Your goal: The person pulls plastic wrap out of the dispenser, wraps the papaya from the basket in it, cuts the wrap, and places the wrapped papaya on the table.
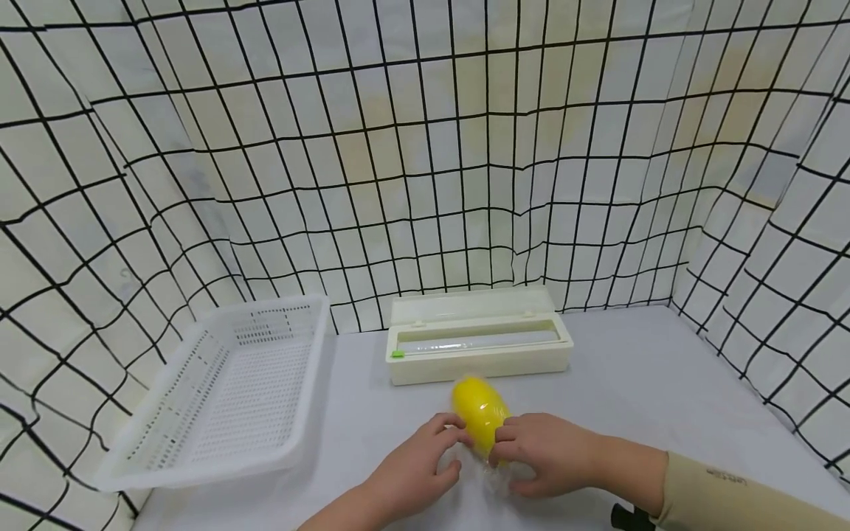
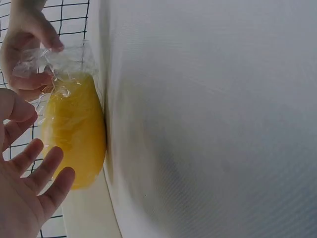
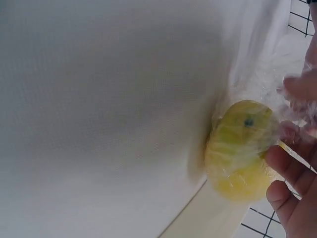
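Note:
A yellow oval fruit [image 1: 479,413], loosely wrapped in clear plastic film [image 2: 74,59], lies on the white tabletop between the two hands. My left hand [image 1: 415,464] is at its left side, fingertips close to or touching the wrap. In the left wrist view, the left hand's fingers [image 2: 58,191] are spread beside the fruit. My right hand [image 1: 547,453] has its fingers curled over the fruit's near right side and holds the gathered film. The right wrist view shows a small dark spot on the fruit's end [image 3: 249,121]; film and fingers partly hide the rest.
Just behind the fruit stands an open cream box [image 1: 481,363] holding a roll of clear film [image 1: 478,341], with a green tab on its left end. A white perforated basket [image 1: 226,391] sits at the left. Black wire mesh [image 1: 488,158] encloses the back and sides.

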`<state>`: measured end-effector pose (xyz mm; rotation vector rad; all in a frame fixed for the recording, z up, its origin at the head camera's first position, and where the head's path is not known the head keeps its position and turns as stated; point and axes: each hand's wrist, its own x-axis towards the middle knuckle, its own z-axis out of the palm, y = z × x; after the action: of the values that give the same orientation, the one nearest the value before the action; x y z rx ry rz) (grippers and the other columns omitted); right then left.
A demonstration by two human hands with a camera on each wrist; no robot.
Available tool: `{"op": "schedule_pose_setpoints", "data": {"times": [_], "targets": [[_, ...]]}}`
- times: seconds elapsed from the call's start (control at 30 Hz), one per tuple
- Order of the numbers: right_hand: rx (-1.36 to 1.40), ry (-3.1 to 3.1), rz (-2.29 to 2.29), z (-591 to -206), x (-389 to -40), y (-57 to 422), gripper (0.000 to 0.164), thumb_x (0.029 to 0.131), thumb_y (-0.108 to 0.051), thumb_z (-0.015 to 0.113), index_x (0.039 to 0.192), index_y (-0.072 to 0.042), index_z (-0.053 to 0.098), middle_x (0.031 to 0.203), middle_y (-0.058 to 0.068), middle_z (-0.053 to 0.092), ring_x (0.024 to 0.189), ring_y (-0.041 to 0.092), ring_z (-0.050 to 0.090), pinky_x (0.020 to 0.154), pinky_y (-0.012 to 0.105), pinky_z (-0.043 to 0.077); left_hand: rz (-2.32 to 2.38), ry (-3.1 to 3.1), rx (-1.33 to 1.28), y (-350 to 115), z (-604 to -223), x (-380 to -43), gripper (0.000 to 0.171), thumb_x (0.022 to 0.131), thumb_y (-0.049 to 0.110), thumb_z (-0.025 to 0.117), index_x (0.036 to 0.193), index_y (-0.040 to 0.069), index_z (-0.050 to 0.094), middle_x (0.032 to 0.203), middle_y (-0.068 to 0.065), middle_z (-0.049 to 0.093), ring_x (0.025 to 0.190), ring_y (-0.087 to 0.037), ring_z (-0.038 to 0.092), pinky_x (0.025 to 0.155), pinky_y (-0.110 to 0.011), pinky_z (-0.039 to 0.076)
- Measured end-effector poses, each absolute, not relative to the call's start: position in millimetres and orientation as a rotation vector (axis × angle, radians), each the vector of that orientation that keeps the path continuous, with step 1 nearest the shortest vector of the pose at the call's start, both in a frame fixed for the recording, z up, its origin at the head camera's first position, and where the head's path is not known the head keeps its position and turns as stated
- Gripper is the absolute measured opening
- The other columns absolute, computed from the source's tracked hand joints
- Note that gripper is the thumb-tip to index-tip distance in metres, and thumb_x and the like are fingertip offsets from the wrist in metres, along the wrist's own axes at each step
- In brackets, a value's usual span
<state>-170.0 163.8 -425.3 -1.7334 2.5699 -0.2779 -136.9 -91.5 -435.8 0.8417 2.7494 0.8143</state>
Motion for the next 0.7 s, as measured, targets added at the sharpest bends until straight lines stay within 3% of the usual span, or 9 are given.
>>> {"op": "schedule_pose_setpoints", "data": {"times": [0.17, 0.4, 0.57, 0.7], "targets": [[-1.654, 2.616, -0.429, -427.5, -170.0, 166.9, 0.016, 0.088, -0.023, 0.076, 0.102, -0.026, 0.068, 0.096, -0.018, 0.061, 0.083, -0.004, 0.053, 0.079, 0.015, 0.049, 0.672, 2.825, 1.117, -88.9, -440.5, -135.5, 0.028, 0.087, 0.02, 0.071, 0.113, 0.025, 0.066, 0.13, 0.009, 0.051, 0.115, -0.009, 0.051, 0.097, -0.03, 0.047], [-1.442, 2.598, -0.721, -427.7, -167.6, 163.5, 0.009, 0.093, -0.023, 0.07, 0.102, -0.025, 0.068, 0.091, -0.022, 0.06, 0.08, -0.005, 0.054, 0.075, 0.017, 0.05, 0.586, 2.946, 1.267, -79.1, -446.4, -135.1, 0.044, 0.079, 0.048, 0.081, 0.11, 0.022, 0.064, 0.126, 0.008, 0.052, 0.113, -0.01, 0.05, 0.096, -0.032, 0.046], [-1.364, 2.564, -0.854, -426.4, -164.1, 161.3, 0.011, 0.094, -0.025, 0.069, 0.105, -0.025, 0.068, 0.091, -0.023, 0.059, 0.079, -0.002, 0.054, 0.072, 0.02, 0.051, 0.626, 3.023, 1.235, -70.5, -445.4, -135.3, 0.028, 0.087, 0.046, 0.074, 0.103, 0.025, 0.065, 0.112, 0.014, 0.057, 0.101, -0.006, 0.053, 0.088, -0.026, 0.048], [-1.288, 2.615, -0.852, -425.5, -161.6, 164.4, 0.021, 0.092, -0.034, 0.071, 0.111, -0.027, 0.065, 0.092, -0.023, 0.056, 0.08, 0.0, 0.053, 0.069, 0.02, 0.05, 0.65, 3.043, 1.178, -68.6, -445.5, -137.4, 0.016, 0.092, 0.039, 0.069, 0.099, 0.025, 0.067, 0.105, 0.016, 0.061, 0.093, -0.003, 0.054, 0.083, -0.022, 0.049]]}}
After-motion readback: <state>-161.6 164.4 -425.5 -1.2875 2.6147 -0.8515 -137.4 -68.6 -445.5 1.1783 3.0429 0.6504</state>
